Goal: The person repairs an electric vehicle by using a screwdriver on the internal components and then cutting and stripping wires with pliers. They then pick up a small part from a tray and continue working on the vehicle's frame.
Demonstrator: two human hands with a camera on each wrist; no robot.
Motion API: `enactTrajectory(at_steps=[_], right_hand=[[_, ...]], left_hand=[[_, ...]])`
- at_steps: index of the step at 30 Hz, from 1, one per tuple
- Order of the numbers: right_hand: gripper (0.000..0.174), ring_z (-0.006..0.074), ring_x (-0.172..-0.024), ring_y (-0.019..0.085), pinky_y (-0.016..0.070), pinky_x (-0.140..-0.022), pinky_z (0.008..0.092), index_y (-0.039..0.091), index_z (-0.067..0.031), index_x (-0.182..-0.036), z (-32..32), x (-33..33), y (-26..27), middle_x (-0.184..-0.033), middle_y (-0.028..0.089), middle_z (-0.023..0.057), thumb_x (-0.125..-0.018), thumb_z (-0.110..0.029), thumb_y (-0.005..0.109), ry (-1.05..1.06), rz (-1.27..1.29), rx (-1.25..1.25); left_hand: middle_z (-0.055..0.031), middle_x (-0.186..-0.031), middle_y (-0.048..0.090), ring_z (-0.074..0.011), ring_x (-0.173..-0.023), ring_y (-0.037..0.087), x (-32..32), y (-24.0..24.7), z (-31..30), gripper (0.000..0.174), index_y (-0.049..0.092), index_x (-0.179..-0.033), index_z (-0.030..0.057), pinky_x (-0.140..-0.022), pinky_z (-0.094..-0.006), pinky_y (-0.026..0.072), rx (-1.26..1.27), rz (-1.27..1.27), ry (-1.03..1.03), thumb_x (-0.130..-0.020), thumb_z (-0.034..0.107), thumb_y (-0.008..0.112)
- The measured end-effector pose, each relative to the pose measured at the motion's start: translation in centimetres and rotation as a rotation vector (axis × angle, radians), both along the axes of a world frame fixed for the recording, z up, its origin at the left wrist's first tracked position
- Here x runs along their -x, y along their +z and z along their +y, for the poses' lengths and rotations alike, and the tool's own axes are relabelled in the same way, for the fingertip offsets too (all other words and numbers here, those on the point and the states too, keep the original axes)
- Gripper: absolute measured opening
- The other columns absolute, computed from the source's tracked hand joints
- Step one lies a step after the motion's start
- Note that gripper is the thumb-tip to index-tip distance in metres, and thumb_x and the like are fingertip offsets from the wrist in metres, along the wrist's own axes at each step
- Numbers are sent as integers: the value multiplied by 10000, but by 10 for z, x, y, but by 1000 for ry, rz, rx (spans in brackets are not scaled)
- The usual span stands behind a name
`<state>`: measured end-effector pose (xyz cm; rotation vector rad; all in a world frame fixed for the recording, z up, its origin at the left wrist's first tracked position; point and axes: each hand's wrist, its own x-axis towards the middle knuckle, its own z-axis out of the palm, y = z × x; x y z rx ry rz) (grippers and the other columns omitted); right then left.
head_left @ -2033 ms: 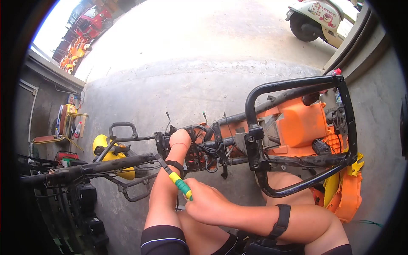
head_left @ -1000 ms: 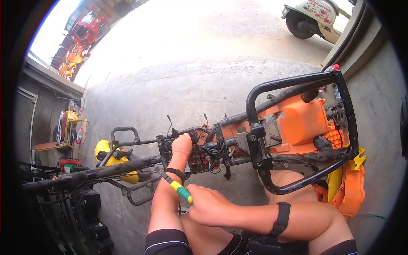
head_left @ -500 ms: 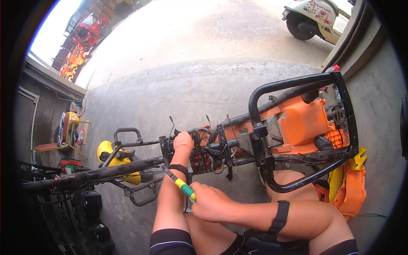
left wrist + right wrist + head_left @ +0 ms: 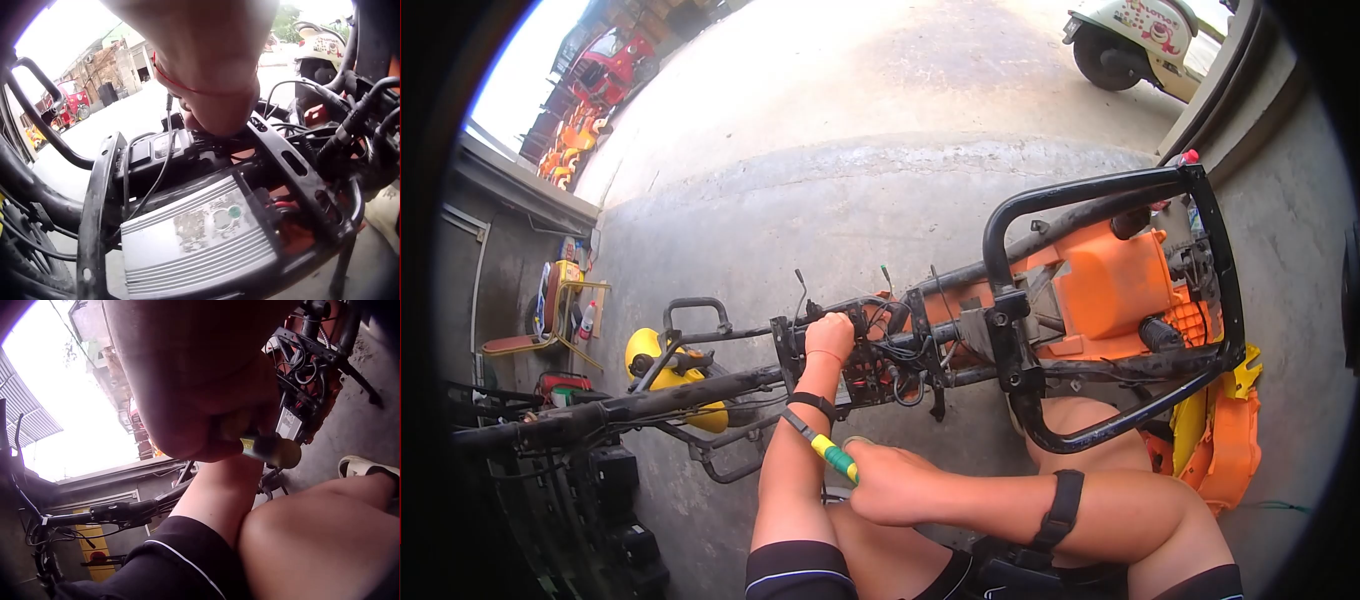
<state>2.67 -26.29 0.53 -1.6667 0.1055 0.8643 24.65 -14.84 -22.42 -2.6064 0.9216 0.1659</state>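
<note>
In the head view my left hand [image 4: 830, 336] reaches down into the middle of a bare black scooter frame [image 4: 920, 345]. Its fingers are bent down out of sight; I cannot tell whether they hold something. The left wrist view shows the hand [image 4: 219, 103] beside a black box with cables [image 4: 161, 147], behind a silver finned controller box [image 4: 200, 234]. My right hand [image 4: 892, 482] grips a tool with a yellow-and-green handle [image 4: 836, 458], its grey shank lying across the left forearm in this view. The handle's rounded yellow end [image 4: 287, 454] sticks out of the fist in the right wrist view.
A thick black loop bar [image 4: 1090, 195] and orange plastic body [image 4: 1110, 290] fill the frame's right end. Orange and yellow panels [image 4: 1220, 440] lie on the floor at right. Left are a yellow part [image 4: 662, 365], a chair [image 4: 550, 320] and black boxes [image 4: 615, 480].
The tool's shank end has come down toward me, from above the left wrist strap to beside it. The left hand stays at the same spot on the frame. The view has shifted slightly.
</note>
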Motion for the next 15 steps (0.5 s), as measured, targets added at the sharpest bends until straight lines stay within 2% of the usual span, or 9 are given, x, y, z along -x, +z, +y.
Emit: enactTrajectory(at_steps=[3, 5, 6, 8, 15], right_hand=[[324, 467, -1057, 605, 470, -851, 518, 495, 23, -1112, -3, -3, 3, -1078, 628, 300, -808, -86, 525, 7, -6, 12], [319, 470, -1049, 605, 469, -849, 518, 494, 28, -1104, -3, -2, 3, -1072, 628, 301, -806, -81, 523, 8, -10, 16], [313, 473, -1040, 606, 469, -846, 519, 494, 32, -1095, -2, -2, 3, -1061, 628, 300, -802, -74, 521, -2, -22, 14], [307, 476, -1032, 607, 468, -843, 519, 493, 37, -1085, -1, -2, 3, -1051, 629, 300, -797, -68, 518, -11, -33, 13], [260, 467, -1023, 619, 470, -854, 525, 520, 63, -1040, -2, -3, 9, -1035, 637, 305, -827, -86, 516, -28, -58, 42]], left_hand=[[-145, -930, 719, -278, -854, 739, 3, 10, -1, 160, 681, -951, 57, -728, -388, 598, -46, 49, -4, -901, 190, 606], [-154, -996, 732, -299, -901, 737, 5, 19, -6, 201, 711, -969, 51, -771, -397, 596, 21, 129, 178, -902, 206, 603], [-154, -996, 732, -299, -901, 737, 3, 22, -9, 201, 711, -969, 51, -771, -397, 596, 20, 127, 181, -902, 206, 603], [-163, -1095, 728, -314, -984, 724, -1, 27, -18, 249, 742, -1017, 47, -836, -402, 586, 21, 242, 368, -914, 203, 578], [-181, -1157, 709, -340, -1042, 705, -7, 33, -30, 294, 755, -1081, 49, -912, -418, 560, 81, 313, 625, -936, 186, 538]])
